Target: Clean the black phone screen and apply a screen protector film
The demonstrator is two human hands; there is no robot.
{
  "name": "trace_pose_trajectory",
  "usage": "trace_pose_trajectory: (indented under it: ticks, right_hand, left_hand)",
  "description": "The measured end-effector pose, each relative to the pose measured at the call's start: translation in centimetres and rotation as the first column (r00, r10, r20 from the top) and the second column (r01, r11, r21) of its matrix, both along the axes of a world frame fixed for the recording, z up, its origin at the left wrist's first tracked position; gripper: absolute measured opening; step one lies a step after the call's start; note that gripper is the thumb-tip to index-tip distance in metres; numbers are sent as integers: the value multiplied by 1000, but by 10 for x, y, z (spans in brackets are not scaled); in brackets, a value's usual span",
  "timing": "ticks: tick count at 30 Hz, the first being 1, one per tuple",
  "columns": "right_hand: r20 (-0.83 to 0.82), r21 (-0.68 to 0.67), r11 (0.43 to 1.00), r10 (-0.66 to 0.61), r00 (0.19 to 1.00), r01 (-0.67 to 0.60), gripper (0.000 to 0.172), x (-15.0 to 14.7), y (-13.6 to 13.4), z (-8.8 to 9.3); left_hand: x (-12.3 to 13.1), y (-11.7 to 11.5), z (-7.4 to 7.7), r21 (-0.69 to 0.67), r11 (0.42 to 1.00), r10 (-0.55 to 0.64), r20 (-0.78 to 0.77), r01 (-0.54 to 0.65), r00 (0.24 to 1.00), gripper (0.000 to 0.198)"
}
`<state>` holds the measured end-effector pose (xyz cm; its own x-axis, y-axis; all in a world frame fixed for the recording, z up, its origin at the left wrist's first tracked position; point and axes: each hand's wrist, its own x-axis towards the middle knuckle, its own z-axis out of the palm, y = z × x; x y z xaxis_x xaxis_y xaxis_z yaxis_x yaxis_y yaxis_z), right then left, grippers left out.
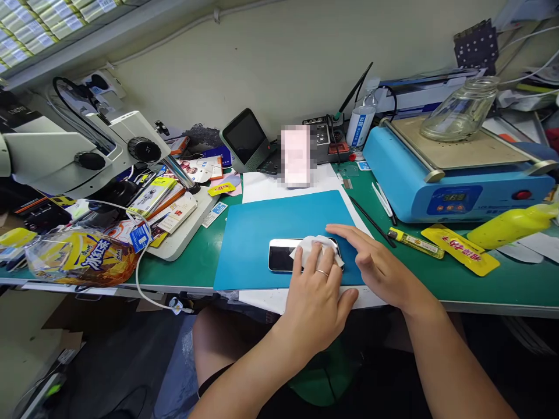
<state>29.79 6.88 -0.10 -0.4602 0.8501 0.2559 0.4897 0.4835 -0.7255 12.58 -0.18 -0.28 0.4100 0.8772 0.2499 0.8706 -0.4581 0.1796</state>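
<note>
A smartphone (280, 256) lies flat on the blue mat (253, 221), its dark glossy screen showing at the left end. Over its right part is a crumpled white wipe (318, 240). My left hand (312, 291), a ring on one finger, presses the wipe against the phone with its fingertips. My right hand (378, 265) is at the right end of the phone, fingers apart, thumb raised, holding nothing. Whether it touches the phone's edge I cannot tell.
A blue heating plate machine (406, 186) with a glass jar (463, 110) stands right, near a yellow bottle (513, 227) and tweezers (382, 199). A microscope (82, 157), a bottle of brown drink (87, 256) and a cable (138, 279) are left. Behind stands a small screen device (247, 139).
</note>
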Motion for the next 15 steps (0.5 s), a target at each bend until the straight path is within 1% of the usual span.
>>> trace_pose_trajectory:
  ticks: [4,7,9,11,15]
  right_hand:
    - [17,-14,1000,-11,1000,12,103,0,1,-1]
    - [27,-9,1000,-12,1000,12,104,0,2,0]
    - [31,2,1000,-12,999,12,103,-1,2,0]
    - [28,15,1000,-11,1000,10,101,0,3,-1]
    - [10,36,999,-16,1000,16,95,2,3,-8]
  left_hand:
    - [13,5,1,-15,1000,-13,34,13,999,50]
    - [10,0,1,-30,999,-14,66,16,998,52]
    - [0,-5,1,-42,999,-10,79,13,997,52]
    - [-14,-10,1,-59,998,21,84,-16,996,51]
    - [-47,-13,0,-87,983,166,85,-159,982,45]
